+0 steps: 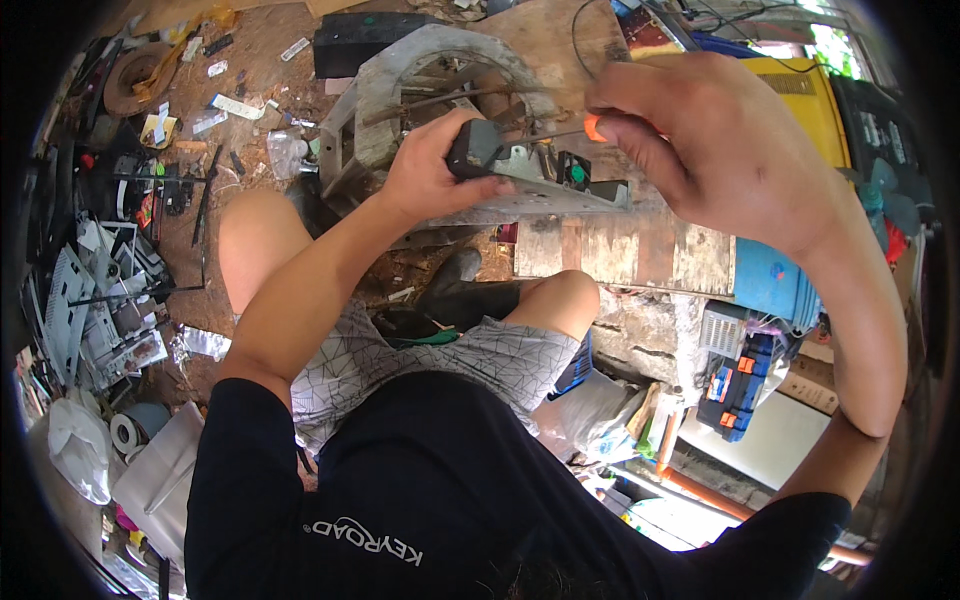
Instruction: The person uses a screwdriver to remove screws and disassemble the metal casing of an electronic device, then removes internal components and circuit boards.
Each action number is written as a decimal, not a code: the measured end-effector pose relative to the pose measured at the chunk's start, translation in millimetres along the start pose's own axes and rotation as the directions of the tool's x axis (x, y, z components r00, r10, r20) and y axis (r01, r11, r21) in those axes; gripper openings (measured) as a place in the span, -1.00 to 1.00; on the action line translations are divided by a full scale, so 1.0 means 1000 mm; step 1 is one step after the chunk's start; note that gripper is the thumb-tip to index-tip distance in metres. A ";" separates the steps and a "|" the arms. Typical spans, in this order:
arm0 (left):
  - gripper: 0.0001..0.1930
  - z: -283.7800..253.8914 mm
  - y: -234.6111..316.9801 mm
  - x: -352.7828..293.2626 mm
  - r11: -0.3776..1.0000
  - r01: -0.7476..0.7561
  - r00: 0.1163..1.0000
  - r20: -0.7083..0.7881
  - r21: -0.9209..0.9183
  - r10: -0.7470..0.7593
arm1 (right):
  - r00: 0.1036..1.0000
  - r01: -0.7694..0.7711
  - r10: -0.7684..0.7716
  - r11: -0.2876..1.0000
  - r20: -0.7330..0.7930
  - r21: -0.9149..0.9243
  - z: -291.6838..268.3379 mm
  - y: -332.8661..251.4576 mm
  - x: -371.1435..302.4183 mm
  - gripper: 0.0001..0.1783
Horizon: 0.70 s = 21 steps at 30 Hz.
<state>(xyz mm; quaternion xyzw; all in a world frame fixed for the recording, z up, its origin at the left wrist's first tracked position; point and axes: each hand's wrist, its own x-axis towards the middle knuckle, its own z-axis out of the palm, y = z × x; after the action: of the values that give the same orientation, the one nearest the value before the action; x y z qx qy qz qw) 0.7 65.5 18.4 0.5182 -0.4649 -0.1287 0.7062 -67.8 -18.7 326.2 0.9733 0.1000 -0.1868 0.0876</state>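
Observation:
A grey metal frame [385, 75] with a large round opening stands in front of me on a wooden board. My left hand [430, 170] is closed around a black block-shaped part [474, 149] at the frame's near side, its thumb along the lower edge. In my right hand [735, 150], a screwdriver with an orange handle [595, 128] is gripped between thumb and fingers. Its thin shaft points left toward the black part; whether the tip touches is unclear. A small black piece with a green spot [574, 171] sits on the frame, right of the block.
Wooden boards [640, 245] lie under and beside the frame. Behind it is a black box [365, 42]. Scrap metal parts [95, 290] are heaped at the left. To the right are a yellow case [800, 105], a blue container [770, 280] and a black-and-blue toolbox [742, 385].

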 end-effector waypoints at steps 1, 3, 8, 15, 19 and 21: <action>-0.39 0.001 0.001 0.000 1.000 0.009 1.000 0.009 -0.012 -0.009 | 0.998 0.059 -0.060 0.998 -0.022 -0.030 0.000 0.001 0.000 -0.87; -0.40 0.001 0.002 0.001 0.999 0.029 0.999 0.025 -0.037 -0.028 | 0.982 0.175 -0.181 0.980 -0.060 -0.095 -0.004 0.003 0.004 -0.84; -0.40 0.001 -0.005 0.000 0.999 -0.010 1.000 0.024 -0.031 0.011 | 0.995 -0.080 0.061 0.958 0.077 0.274 -0.012 0.002 0.001 -0.76; -0.41 0.000 -0.005 0.000 0.999 -0.038 0.999 0.021 0.000 0.038 | 0.989 -0.129 0.115 0.979 0.096 0.155 -0.007 0.005 -0.004 -0.75; -0.42 0.000 -0.003 -0.001 1.000 0.000 0.999 0.035 -0.014 0.001 | 0.999 0.053 -0.051 0.989 0.015 -0.135 -0.007 0.003 -0.002 -0.64; -0.42 0.003 -0.001 -0.001 0.999 0.014 0.999 0.032 -0.037 -0.012 | 0.997 -0.001 -0.007 0.995 -0.082 -0.096 0.003 0.005 -0.008 -0.60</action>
<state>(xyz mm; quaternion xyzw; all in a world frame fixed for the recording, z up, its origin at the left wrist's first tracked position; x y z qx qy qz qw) -1.6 63.9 17.1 0.5058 -0.4701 -0.1502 0.7075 -75.4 -25.9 326.9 0.9748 0.1138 -0.1416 0.1297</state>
